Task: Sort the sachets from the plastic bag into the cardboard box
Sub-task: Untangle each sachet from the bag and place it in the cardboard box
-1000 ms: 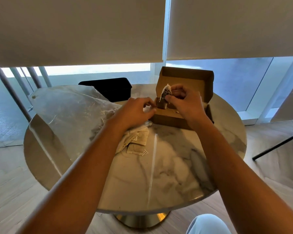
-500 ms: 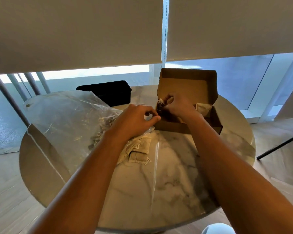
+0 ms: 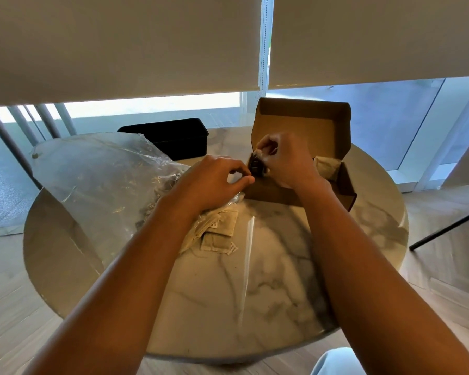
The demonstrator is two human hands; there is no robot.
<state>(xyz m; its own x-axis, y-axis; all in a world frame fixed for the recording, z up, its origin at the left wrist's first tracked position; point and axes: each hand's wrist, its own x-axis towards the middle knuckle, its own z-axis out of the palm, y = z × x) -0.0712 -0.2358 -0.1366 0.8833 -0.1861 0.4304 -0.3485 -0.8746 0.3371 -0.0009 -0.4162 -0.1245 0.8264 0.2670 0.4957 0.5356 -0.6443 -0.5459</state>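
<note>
Both hands are meeting at twelve o'clock: right hand (image 3: 284, 161) is pinching a dark sachet (image 3: 256, 165) into the cardboard box (image 3: 303, 125); left hand (image 3: 214, 182), seemingly pinching too, is hovering beside the plastic bag (image 3: 98, 180) for more.

right hand (image 3: 283, 161) lowered with dark sachet (image 3: 255, 165) from above cardboard box (image 3: 298, 158) into its left end

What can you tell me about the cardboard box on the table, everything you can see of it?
The cardboard box is plain brown corrugated card, a shallow mailer with its hinged lid standing upright at the back. It sits open on the far right part of the marble table. A pale sachet lies inside at its right end. The right hand reaches into it holding a dark sachet; the left hand hovers at its near left corner.
</note>
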